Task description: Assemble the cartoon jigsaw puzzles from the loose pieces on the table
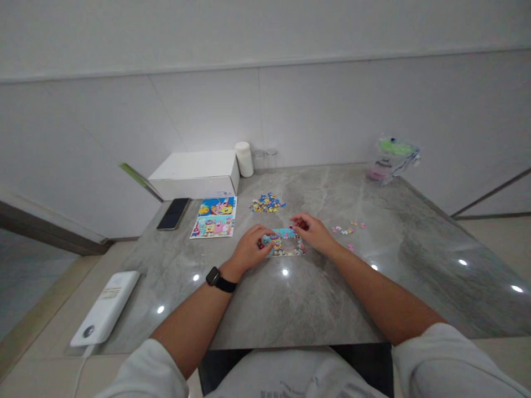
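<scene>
Two bare hands, left [251, 247] and right [311, 232], apart, fingers curled over one partly assembled puzzle [286, 250]. Beyond them: one loose-piece pile [267, 203], one white bottle [244, 160], apparently two clear glasses [265, 161]. Left: one box [194, 171], one phone [173, 214].

Indoor room — marbled table [298, 309]
</scene>
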